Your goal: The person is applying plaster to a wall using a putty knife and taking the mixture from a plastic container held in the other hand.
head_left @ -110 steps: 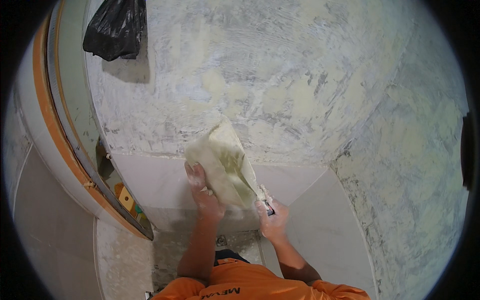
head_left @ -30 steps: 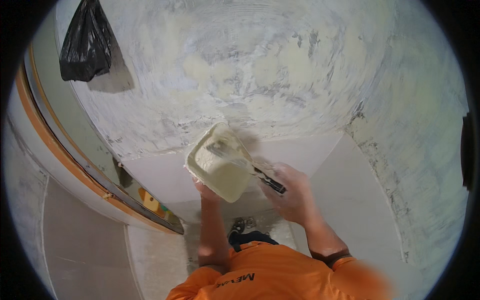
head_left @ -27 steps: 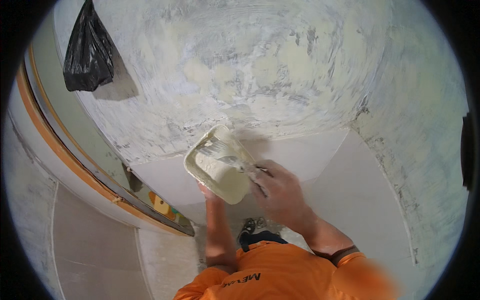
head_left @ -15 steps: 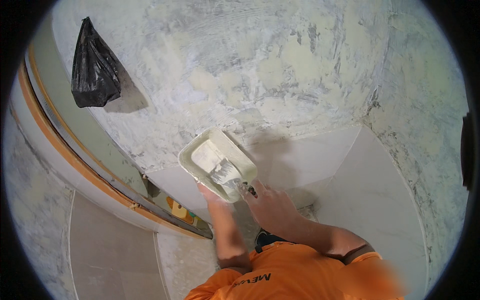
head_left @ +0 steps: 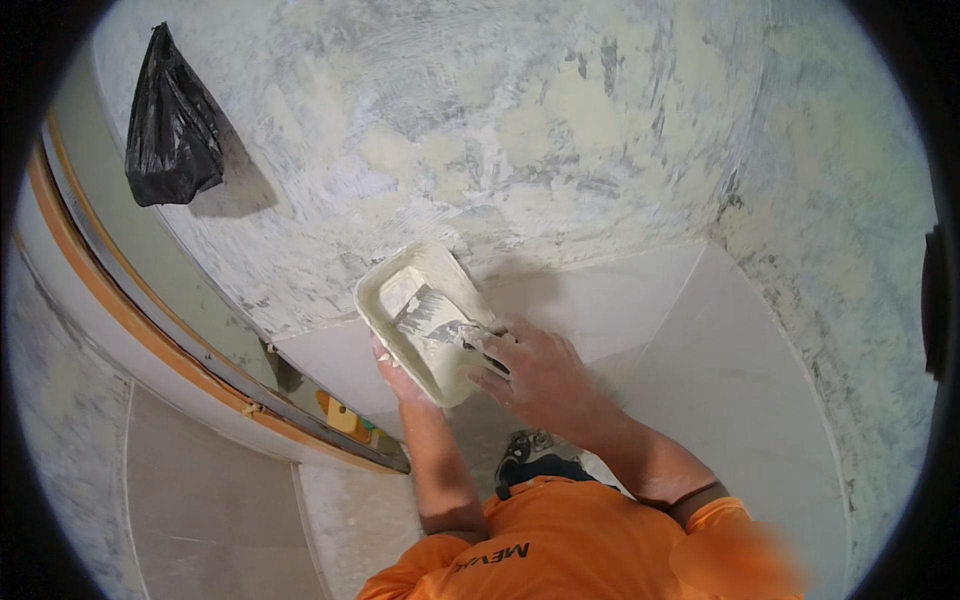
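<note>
Head view: right hand (head_left: 540, 375) scrapes putty knife (head_left: 440, 325) through pasty rectangular tray (head_left: 425, 320).

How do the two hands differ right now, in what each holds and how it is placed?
The left hand supports the cream plaster tray from beneath, mostly hidden by it; the right hand is in full view, back up, beside the tray. The left holds the tray; the right grips a putty knife whose blade lies in the tray's plaster. Both are bare and meet at the tray.

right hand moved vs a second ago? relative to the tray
Yes. The right hand has come in over the cream rectangular plastic tray, its putty knife blade now inside it rather than beside its right edge.
</note>
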Tool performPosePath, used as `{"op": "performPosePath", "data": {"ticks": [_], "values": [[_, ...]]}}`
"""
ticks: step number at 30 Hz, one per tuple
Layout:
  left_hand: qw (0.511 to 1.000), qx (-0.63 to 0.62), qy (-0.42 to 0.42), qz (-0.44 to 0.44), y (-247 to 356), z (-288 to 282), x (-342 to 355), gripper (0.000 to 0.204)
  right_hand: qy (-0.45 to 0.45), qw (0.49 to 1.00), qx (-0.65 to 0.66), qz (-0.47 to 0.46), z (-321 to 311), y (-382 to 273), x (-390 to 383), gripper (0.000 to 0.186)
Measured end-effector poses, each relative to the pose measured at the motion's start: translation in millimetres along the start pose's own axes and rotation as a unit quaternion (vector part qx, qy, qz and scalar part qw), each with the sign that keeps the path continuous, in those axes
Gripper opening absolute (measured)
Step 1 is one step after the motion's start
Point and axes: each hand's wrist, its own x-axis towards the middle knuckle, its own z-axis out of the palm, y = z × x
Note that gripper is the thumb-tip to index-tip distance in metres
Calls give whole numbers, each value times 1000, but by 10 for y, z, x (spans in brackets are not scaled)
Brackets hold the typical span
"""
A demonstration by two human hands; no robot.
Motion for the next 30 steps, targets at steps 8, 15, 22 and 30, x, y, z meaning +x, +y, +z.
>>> {"op": "performPosePath", "data": {"ticks": [8,15,22,30], "values": [[999,-13,-35,-17,65,-37,-115,57,-16,1000,20,11,-72,-157,-22,38],[991,-86,-99,-17,-123,-138,-95,58,-63,996,-68,-8,-27,-99,27,27],[1000,-13,-22,-9,-165,-402,52,59,-156,985,-15,72,32,128,12,31],[989,108,97,-28,-91,-658,346,60,-73,992,-102,15,559,418,2,33]]}}
